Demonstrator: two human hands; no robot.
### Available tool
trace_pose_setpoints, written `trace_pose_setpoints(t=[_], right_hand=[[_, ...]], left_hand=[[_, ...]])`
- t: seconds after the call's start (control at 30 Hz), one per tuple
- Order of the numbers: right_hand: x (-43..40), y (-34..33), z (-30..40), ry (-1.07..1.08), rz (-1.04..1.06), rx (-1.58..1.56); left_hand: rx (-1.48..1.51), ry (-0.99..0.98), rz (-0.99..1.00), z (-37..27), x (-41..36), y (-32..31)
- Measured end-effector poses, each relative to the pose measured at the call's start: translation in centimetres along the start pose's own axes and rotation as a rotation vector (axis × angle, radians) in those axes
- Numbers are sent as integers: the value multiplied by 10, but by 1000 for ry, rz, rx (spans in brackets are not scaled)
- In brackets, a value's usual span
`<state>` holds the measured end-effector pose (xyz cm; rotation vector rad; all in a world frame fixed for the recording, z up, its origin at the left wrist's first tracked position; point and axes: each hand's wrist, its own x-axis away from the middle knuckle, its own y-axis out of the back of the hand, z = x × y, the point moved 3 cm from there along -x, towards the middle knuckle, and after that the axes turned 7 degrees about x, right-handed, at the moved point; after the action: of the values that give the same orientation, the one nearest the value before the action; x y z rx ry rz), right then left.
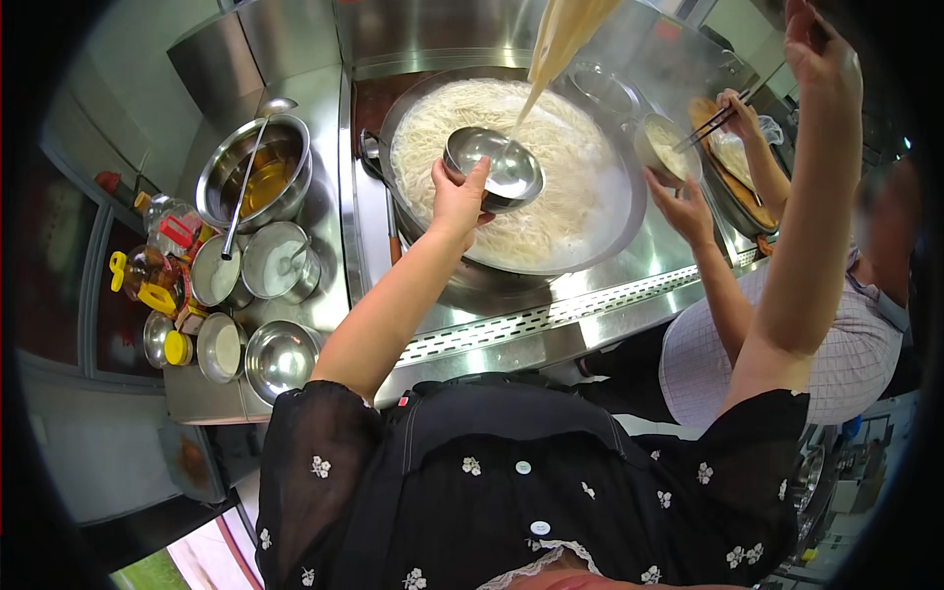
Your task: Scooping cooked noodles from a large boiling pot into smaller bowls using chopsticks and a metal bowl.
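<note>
My left hand (461, 198) grips the near left rim of a shiny stainless steel bowl (501, 158), thumb over the edge. The bowl is tipped above a large wide pan (638, 199) of pale noodles (442, 133) in cloudy, steaming liquid. A stretched bundle of noodles (553, 48) hangs down from beyond the top edge, its thin end reaching into the bowl. High at the upper right, my right hand (826, 44) is raised with curled fingers. Whatever it may hold is cut off by the picture's edge.
A co-worker's hands (686, 210) hold a noodle bowl (667, 151) and chopsticks (712, 125) close on the right. To the left stand a steel pot of amber liquid (265, 181) with a ladle (243, 192) across it, several steel bowls (280, 361) and oil bottles (158, 269).
</note>
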<state>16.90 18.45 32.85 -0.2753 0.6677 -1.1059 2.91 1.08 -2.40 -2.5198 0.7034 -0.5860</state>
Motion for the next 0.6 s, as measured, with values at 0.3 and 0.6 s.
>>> trace_pose_setpoints(t=[0.3,0.6], right_hand=[[78,129,-146,-322,219,241],[126,173,-74,63,66,565]], left_hand=[[196,-43,293,-5,39,-13],[148,47,303,6,61,-12]])
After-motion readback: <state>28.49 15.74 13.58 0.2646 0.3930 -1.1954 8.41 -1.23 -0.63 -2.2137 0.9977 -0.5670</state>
